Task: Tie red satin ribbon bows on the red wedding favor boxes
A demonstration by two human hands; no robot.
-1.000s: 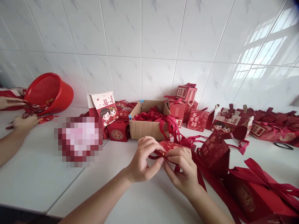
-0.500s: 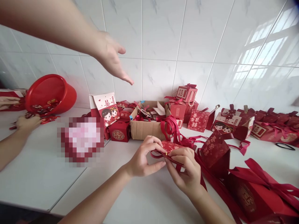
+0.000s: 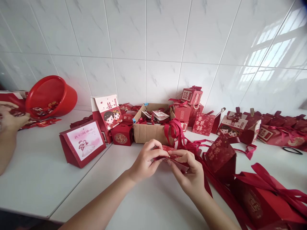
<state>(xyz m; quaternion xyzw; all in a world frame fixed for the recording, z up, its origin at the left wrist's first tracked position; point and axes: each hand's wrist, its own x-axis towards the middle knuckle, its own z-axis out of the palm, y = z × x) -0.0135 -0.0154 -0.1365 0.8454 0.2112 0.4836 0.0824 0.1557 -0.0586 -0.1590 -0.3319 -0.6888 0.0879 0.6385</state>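
Observation:
Both of my hands are at a small red patterned gift box (image 3: 173,149) in front of the cardboard carton. My left hand (image 3: 146,161) pinches its near left edge between fingers and thumb. On the other side, my right hand (image 3: 189,171) grips the right part, its fingers over the top and its thumb at the near edge. A tiny pale spot shows at the edge between the fingertips. Much of the gift box is hidden by my fingers. Dark red ribbons (image 3: 176,129) hang over the carton just behind it.
The cardboard carton (image 3: 151,133) holds cards. A tent-shaped box (image 3: 87,140) stands left; a red tub (image 3: 69,97) lies tipped beside wrapped sweets. Another person's hands (image 3: 20,119) work there. Several red gift boxes (image 3: 203,124) line the wall, and a large ribboned box (image 3: 259,198) sits near right.
Another person's outstretched arm has left the upper left. My left fingers and thumb have closed together on the gift box's edge. The other person's hands by the tub have moved left.

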